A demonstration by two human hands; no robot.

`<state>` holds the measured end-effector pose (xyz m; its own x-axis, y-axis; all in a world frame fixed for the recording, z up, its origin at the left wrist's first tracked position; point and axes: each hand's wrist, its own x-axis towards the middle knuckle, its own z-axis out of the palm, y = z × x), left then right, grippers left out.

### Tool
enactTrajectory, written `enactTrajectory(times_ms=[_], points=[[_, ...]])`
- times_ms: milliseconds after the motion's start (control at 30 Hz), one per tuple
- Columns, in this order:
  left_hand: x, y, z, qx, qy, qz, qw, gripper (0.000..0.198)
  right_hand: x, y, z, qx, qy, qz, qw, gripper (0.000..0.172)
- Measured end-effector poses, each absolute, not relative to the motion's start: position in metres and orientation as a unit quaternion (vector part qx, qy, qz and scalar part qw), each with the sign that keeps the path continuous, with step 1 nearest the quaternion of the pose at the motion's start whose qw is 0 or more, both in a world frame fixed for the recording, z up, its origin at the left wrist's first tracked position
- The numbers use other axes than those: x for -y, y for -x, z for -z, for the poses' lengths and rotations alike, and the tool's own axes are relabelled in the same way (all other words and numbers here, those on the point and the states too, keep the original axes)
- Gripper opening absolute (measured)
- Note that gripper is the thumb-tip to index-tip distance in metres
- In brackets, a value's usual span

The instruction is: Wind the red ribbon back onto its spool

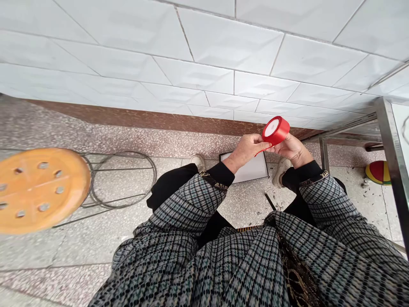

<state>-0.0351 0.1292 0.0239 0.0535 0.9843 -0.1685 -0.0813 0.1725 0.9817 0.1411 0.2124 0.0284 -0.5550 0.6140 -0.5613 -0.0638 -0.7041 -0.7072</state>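
A roll of shiny red ribbon with a white core is held out in front of me, above the floor near the wall. My right hand is closed around its lower right side, with some fingers hidden behind the roll. From the left, my left hand pinches the ribbon between thumb and fingers at the roll's lower edge. A short bit of the ribbon's tail hangs below the pinch. Both hands are close together, almost touching under the roll.
A white panel with a dark edge lies on the floor between my shoes. At left is an orange stool with wire legs. A metal frame and a coloured ball are at right. The tiled wall rises ahead.
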Motion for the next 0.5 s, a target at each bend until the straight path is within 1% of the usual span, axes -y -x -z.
enactTrajectory(times_ms=[33, 67, 167, 200, 367, 500], points=[[-0.129, 0.034, -0.024, -0.517, -0.438, -0.483, 0.555, 0.021, -0.213, -0.142, -0.029, 0.319, 0.428, -0.822, 0.2, 0.017], [-0.129, 0.034, -0.025, -0.522, -0.436, -0.499, 0.538, 0.021, -0.213, -0.142, -0.029, 0.314, 0.431, -0.823, 0.194, 0.017], [-0.129, 0.034, -0.027, -0.502, -0.458, -0.52, 0.518, 0.041, -0.213, -0.142, -0.032, 0.305, 0.437, -0.826, 0.182, 0.019], [-0.128, 0.035, -0.029, -0.486, -0.466, -0.521, 0.524, 0.044, -0.212, -0.141, -0.033, 0.304, 0.439, -0.826, 0.181, 0.019], [-0.129, 0.041, -0.036, -0.445, -0.472, -0.518, 0.558, 0.041, -0.208, -0.139, -0.037, 0.306, 0.454, -0.82, 0.167, 0.02], [-0.134, 0.044, -0.032, -0.439, -0.476, -0.499, 0.576, 0.046, -0.205, -0.138, -0.038, 0.333, 0.459, -0.81, 0.145, 0.026]])
